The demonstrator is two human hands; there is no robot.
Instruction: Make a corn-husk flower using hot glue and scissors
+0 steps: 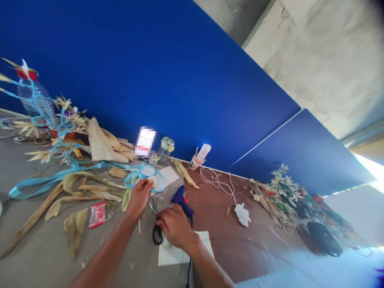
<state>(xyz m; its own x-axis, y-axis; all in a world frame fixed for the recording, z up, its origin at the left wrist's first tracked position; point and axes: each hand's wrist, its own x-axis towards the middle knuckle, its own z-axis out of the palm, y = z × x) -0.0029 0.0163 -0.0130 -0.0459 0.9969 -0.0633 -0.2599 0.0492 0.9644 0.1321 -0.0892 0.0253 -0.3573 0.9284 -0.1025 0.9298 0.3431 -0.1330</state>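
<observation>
My left hand (139, 197) is closed, with thumb and fingers pinching a small pale piece (152, 182) that looks like dried husk. Just beyond it lies a roll of light blue ribbon (147, 172). My right hand (177, 225) is curled over the scissors (157, 235); one black handle loop shows, the blades point away to the left, and the other loop is hidden under my fingers. Immediately behind that hand rests a blue glue gun (181, 200), its black cord running toward me. White paper (172, 256) lies beneath my right wrist.
Dried corn husks (103, 146), a red packet (97, 215) and blue-wrapped stems with husk flowers (37, 98) cover the left. A lit phone (145, 142), a glass jar (166, 150) and a cup (197, 161) stand along the blue partition (168, 80). White cable (217, 182) lies right.
</observation>
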